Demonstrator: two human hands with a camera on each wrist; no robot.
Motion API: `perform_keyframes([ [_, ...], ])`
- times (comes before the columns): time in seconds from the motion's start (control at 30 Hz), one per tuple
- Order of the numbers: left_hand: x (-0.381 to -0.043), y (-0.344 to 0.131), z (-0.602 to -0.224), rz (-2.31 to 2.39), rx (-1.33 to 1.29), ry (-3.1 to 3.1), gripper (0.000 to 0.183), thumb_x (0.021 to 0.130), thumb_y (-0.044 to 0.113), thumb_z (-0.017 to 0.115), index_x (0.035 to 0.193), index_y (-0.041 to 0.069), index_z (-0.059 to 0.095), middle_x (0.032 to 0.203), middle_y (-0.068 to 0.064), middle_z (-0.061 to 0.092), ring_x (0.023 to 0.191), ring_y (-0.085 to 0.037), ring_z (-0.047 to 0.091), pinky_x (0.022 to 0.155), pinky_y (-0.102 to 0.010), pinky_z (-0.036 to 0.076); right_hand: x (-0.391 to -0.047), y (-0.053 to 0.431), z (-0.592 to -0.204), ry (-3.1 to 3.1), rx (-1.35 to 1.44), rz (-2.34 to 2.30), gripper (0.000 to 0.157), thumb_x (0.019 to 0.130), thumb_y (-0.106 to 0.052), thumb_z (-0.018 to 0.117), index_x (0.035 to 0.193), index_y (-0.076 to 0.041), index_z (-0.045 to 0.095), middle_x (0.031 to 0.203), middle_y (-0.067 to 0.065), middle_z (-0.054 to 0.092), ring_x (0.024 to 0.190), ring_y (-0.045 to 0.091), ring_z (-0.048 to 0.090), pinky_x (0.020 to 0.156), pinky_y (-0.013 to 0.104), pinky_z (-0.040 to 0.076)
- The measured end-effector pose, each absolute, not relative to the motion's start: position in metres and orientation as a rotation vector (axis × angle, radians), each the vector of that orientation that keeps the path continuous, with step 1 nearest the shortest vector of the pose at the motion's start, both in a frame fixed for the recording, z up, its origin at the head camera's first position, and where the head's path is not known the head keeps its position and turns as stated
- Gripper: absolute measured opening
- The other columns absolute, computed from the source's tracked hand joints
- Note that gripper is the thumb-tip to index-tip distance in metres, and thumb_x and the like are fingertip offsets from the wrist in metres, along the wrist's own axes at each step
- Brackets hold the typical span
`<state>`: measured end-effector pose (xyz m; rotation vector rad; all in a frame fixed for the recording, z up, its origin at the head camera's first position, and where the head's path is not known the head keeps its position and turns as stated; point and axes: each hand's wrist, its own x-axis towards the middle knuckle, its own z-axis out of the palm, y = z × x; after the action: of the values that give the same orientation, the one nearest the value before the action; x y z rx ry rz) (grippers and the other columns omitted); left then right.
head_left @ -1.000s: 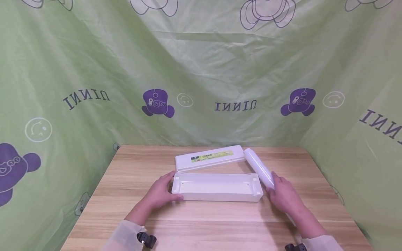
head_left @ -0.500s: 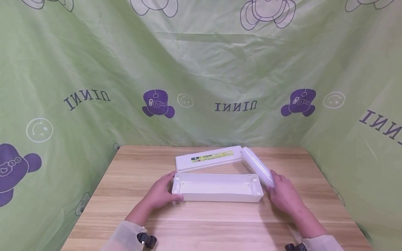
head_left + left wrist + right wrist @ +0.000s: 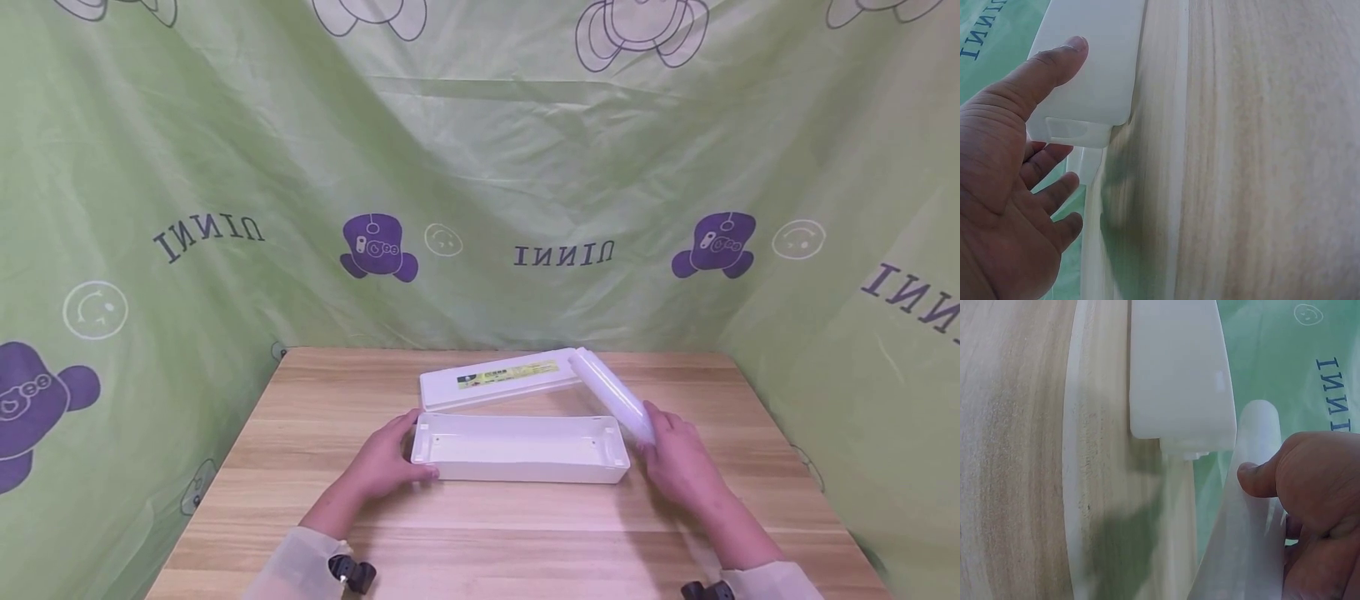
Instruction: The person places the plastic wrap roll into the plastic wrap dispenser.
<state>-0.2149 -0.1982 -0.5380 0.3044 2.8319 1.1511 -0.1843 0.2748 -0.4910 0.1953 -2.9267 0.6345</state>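
pinching with right hand (image 3: 681,460), thumb against fingers, near end of white roll (image 3: 613,396); left hand (image 3: 386,457) part-open, spanning and holding left end of white box (image 3: 520,472). roll right of box, long axis diagonal, far end pointing away and left, overlapping lid (image 3: 501,377) in head view; that end shifted left since a second ago.

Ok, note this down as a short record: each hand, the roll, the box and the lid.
left hand: grips left end of white box
right hand: holds white roll
white roll: slanted, outside the white box; contact with lid unclear
white box: lidless, open side up
lid: white, labelled, lying behind the white box
surface: wooden table
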Motion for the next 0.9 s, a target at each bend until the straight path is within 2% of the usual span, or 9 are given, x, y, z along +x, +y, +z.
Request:
perform_keyframes([
  [0.77,-0.214,-0.198,-0.538,1.171,0.296,2.817,0.119,0.061,0.049,0.099,0.16,0.014,0.041,0.159,-0.015,0.045,0.148,-0.039,0.038,0.121,-0.059,0.03,-0.185,0.261,-0.478,-2.832,0.294,0.57,0.064,0.096,-0.004,0.066,0.153,0.008,0.039,0.135,0.039,0.052,0.118,0.056,0.052,0.101,0.071,0.044],
  [0.9,-0.216,-0.198,-0.537,1.175,0.298,2.816,0.118,0.061,0.048,0.099,0.16,0.017,0.041,0.159,-0.012,0.046,0.148,-0.037,0.039,0.121,-0.058,0.03,-0.186,0.258,-0.475,-2.806,0.326,0.557,0.064,0.095,-0.003,0.068,0.152,0.007,0.041,0.135,0.037,0.052,0.119,0.056,0.052,0.101,0.071,0.044],
])
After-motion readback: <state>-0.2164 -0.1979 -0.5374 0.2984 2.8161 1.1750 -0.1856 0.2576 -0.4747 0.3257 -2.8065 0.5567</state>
